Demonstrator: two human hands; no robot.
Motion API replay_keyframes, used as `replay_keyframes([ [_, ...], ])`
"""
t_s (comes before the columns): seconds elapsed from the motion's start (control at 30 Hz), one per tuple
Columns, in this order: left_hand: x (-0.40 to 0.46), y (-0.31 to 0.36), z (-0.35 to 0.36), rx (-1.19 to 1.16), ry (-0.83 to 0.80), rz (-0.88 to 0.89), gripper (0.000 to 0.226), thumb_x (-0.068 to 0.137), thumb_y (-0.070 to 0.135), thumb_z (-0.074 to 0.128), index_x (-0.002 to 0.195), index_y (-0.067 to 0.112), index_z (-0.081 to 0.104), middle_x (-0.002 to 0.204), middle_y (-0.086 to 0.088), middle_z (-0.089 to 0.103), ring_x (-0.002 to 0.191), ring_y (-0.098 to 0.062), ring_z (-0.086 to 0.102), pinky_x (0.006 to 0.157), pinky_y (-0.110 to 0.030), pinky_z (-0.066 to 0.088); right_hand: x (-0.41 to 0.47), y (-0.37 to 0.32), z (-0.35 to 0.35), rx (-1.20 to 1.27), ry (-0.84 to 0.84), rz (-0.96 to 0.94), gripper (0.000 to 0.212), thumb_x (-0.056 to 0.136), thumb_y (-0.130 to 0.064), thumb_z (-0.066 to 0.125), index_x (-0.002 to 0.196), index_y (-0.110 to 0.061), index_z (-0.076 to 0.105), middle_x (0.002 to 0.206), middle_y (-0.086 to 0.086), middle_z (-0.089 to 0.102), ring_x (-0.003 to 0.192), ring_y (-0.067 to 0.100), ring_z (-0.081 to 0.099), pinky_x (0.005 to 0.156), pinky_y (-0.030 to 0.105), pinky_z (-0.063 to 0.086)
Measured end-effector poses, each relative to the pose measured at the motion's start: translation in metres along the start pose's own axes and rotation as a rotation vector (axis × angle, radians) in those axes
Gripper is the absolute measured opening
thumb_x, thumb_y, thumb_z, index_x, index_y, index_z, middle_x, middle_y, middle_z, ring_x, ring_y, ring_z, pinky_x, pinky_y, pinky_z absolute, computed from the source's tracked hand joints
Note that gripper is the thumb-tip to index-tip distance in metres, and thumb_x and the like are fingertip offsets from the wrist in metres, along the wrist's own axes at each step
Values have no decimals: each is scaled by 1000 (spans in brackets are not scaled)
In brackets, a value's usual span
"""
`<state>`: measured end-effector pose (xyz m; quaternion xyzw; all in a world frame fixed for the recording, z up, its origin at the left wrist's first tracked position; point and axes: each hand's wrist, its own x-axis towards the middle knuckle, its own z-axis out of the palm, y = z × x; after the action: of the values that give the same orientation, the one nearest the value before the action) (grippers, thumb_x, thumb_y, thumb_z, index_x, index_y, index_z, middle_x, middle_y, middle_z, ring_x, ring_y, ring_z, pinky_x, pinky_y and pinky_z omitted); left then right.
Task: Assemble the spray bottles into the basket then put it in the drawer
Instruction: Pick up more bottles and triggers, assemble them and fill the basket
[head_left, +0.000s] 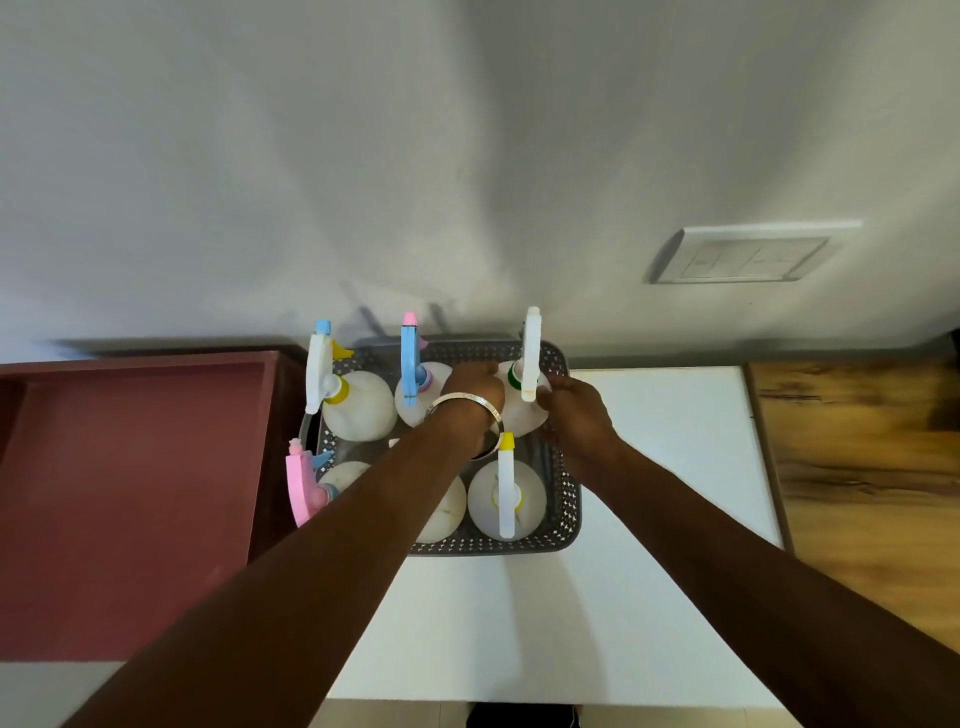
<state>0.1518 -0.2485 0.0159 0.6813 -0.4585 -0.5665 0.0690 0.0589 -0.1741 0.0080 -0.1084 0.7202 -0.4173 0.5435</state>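
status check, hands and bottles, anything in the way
Both hands, left hand and right hand, gripping white-trigger bottle at basket back right corner. Six bottles in basket. Nothing blocking.

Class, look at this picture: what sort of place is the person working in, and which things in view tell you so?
Probably a room in a home, perhaps a utility or storage corner. Clues: a switch plate on the plain painted wall, a white tabletop holding a basket of spray bottles, and a maroon cabinet top beside it.
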Motion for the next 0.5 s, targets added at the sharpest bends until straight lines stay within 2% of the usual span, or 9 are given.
replay_keyframes([
  [0.17,8,-11,4,25,-40,-54,37,98,14,41,133,12,53,134,-14,54,119,-37,52,102,-47,47,6,5,10,-81,24,25,35,94,-4,48,126,1,60,120,24,63,113,40,60,97,48,52],
  [0.33,16,-15,3,53,-35,-36,41,97,6,38,136,12,49,141,-12,48,125,-36,48,105,-46,44,11,8,13,-79,63,35,32,93,-4,48,121,-2,62,115,23,64,107,36,62,87,42,53],
  [0.43,13,-14,0,56,-54,-33,40,98,5,37,135,11,49,143,-12,47,127,-36,46,106,-46,43,9,7,13,-87,48,39,34,94,-3,46,124,-1,62,118,23,64,110,37,61,97,49,53],
  [0.5,12,-12,-3,50,-48,-44,39,97,5,38,135,7,49,141,-15,48,126,-37,47,106,-46,43,7,5,12,-81,52,36,31,95,-3,45,120,2,62,114,22,65,109,37,61,96,50,53],
])
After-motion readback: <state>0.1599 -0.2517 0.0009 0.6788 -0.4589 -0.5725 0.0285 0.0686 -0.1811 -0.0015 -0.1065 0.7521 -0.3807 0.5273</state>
